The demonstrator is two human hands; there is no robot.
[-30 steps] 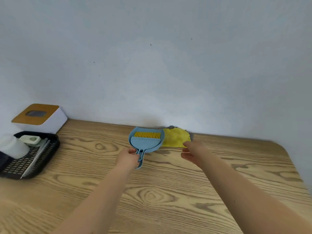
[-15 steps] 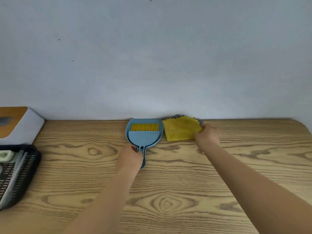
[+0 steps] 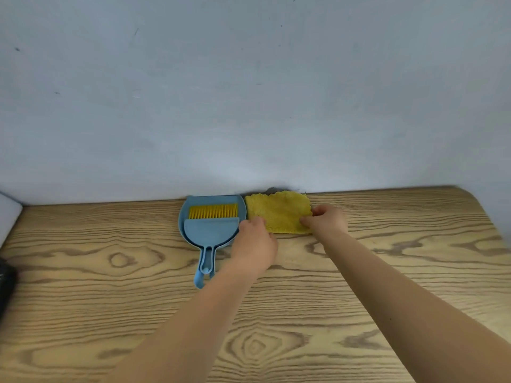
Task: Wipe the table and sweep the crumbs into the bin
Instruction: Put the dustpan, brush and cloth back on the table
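Note:
A folded yellow cloth (image 3: pixel 279 211) lies flat on the wooden table (image 3: pixel 276 313) against the back wall. My right hand (image 3: pixel 327 221) pinches its right near corner. My left hand (image 3: pixel 255 243) has its fingers curled over the cloth's left near corner. Touching the cloth's left side lies a blue dustpan (image 3: pixel 211 236), handle pointing toward me. A blue brush with yellow bristles (image 3: pixel 213 211) nests inside the pan. No crumbs or bin are in view.
A small grey thing (image 3: pixel 272 190) peeks out behind the cloth at the wall. A white box's corner (image 3: pixel 8 217) and a black tray's edge (image 3: pixel 5 283) show at the far left. The table's rounded corner is at the right.
My left hand has let go of the dustpan handle and moved right onto the cloth's left corner. My right hand stays on the cloth's right edge. The view has shifted right and closer.

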